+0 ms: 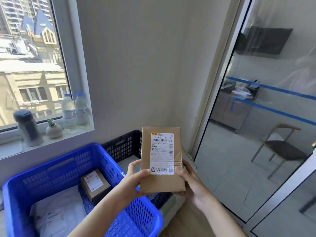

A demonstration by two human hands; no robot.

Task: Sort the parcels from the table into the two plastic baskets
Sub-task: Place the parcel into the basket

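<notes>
A brown cardboard parcel (162,181) with a white shipping label is held upright in front of me, above the baskets. My left hand (132,180) grips its lower left edge, thumb on the front. My right hand (189,182) grips its lower right edge from behind. Below and to the left is the blue plastic basket (56,161), holding a small brown box (94,184) and a grey mailer bag (56,214). The black plastic basket (123,146) stands behind it, partly hidden by the parcel, with something pale inside.
A windowsill at the left carries two water bottles (75,112), a dark flask (28,128) and a small potted plant (53,129). A glass partition (256,134) runs along the right, with a chair (282,149) behind it. A wooden surface (191,221) lies below my right arm.
</notes>
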